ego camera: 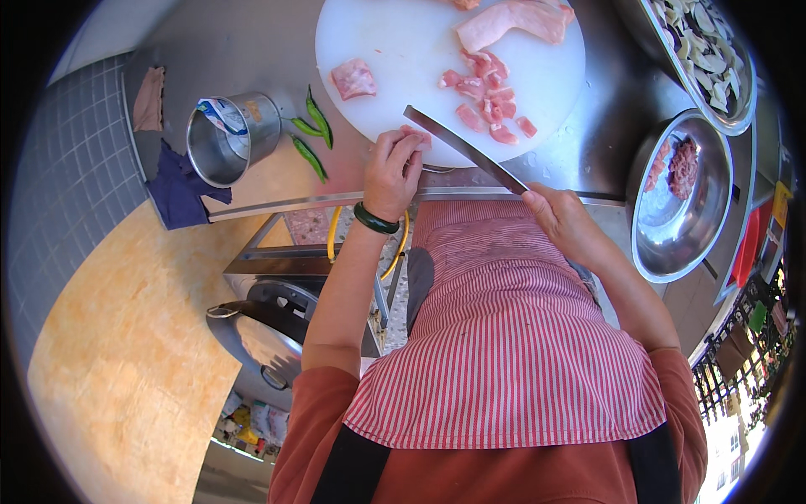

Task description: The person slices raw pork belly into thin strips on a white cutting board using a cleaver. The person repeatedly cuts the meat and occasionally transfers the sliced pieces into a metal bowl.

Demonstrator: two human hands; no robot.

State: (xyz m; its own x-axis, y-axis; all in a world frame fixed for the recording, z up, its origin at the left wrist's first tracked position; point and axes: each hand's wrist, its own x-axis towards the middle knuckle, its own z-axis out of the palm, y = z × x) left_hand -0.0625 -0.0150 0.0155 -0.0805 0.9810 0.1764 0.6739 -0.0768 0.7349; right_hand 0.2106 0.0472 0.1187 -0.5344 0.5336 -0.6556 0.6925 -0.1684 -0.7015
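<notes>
A small piece of raw meat is pinched in the fingers of my left hand, at the near edge of the round white cutting board. My right hand grips a kitchen knife, its handle hidden in the fist. The blade slants up and left over the board, its tip close to the held piece. Beyond the blade lies a loose heap of sliced raw meat. A pale slab of meat with skin rests at the back, and a separate chunk on the left.
Left of the board are several green chili peppers, a steel pot and a dark blue cloth. To the right stand a steel bowl with minced meat and a basin of pale slices. The metal counter's edge runs before me.
</notes>
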